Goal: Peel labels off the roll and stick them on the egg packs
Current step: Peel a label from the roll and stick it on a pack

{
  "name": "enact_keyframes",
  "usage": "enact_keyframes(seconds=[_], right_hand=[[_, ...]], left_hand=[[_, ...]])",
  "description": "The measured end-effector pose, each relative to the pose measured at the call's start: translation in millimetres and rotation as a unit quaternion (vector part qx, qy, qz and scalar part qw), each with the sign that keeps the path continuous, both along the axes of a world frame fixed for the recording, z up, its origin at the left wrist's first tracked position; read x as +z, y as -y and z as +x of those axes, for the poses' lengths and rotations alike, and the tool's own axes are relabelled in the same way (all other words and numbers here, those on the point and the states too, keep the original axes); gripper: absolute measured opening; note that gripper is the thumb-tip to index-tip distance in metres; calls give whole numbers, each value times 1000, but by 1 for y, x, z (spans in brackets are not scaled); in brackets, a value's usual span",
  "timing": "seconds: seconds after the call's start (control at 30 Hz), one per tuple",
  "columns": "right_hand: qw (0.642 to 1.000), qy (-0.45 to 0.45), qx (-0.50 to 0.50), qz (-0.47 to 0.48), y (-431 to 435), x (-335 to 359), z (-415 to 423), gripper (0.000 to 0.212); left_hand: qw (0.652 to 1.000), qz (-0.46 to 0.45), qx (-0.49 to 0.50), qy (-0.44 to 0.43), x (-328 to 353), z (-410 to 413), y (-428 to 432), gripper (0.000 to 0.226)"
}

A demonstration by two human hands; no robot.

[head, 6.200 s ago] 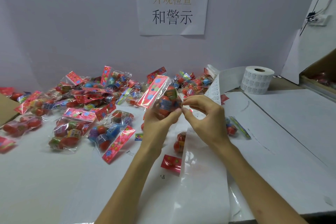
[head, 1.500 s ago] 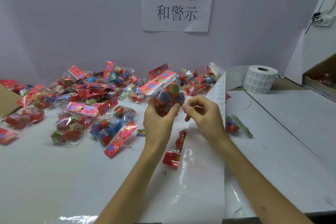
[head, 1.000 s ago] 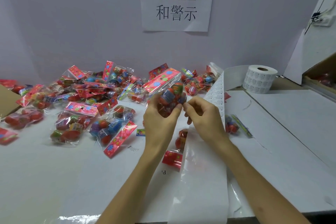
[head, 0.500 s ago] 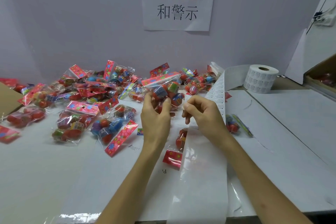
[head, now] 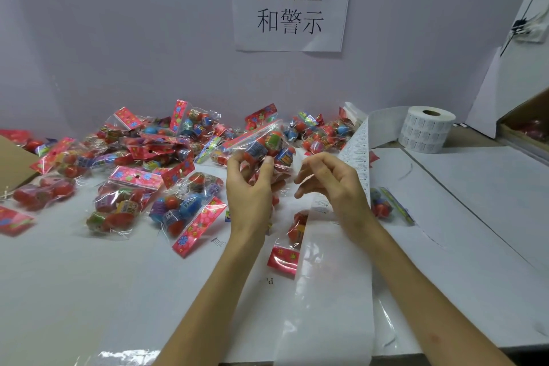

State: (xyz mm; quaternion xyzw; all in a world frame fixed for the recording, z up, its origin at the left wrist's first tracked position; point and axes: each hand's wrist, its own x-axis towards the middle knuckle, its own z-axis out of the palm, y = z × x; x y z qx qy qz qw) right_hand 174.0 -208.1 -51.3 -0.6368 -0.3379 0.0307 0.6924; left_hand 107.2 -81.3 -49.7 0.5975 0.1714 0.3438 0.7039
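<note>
Right hand (head: 329,184) has backed off the egg pack (head: 264,144). A second ago its fingertips were on the bag next to the left thumb; now there's clear air between them. Left hand (head: 249,187) hasn't let go: thumb and fingers wrapped round the lower bag, pack held up above the counter (head: 59,291), red header tipped up and to the left.

Right-hand fingers are loosely curled, nothing visible in them. That hand sits right in front of the label strip (head: 360,151), which runs from the roll (head: 427,134) at back right down to the near counter edge, where it's bare glossy liner (head: 332,300).

Read: press-on for this pack looks done or nearly done. Can't confirm, no label visible on the bag from here, too much print and glare. If it's on, next is left hand dropping the pack and right hand picking the next label off the strip, which is right there.

Plenty left: pile of packs (head: 133,163) across the back left of the counter, a second pack (head: 292,232) half under the liner, a third pack (head: 383,205) just right of the strip. Can't tell which are labelled.
</note>
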Motion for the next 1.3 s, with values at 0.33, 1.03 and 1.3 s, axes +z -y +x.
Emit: enact_keyframes(seconds=[0.33, 1.03, 1.3], right_hand=[[990, 74, -118, -28, 0, -6, 3, 9], [999, 9, -30, -14, 4, -1, 5, 12], [992, 44, -118, -6, 6, -3, 9, 10]], left_hand=[[999, 27, -31, 24, -3, -2, 5, 65], [999, 13, -30, 1, -3, -1, 0, 60], [998, -29, -53, -4, -4, -2, -2, 56]])
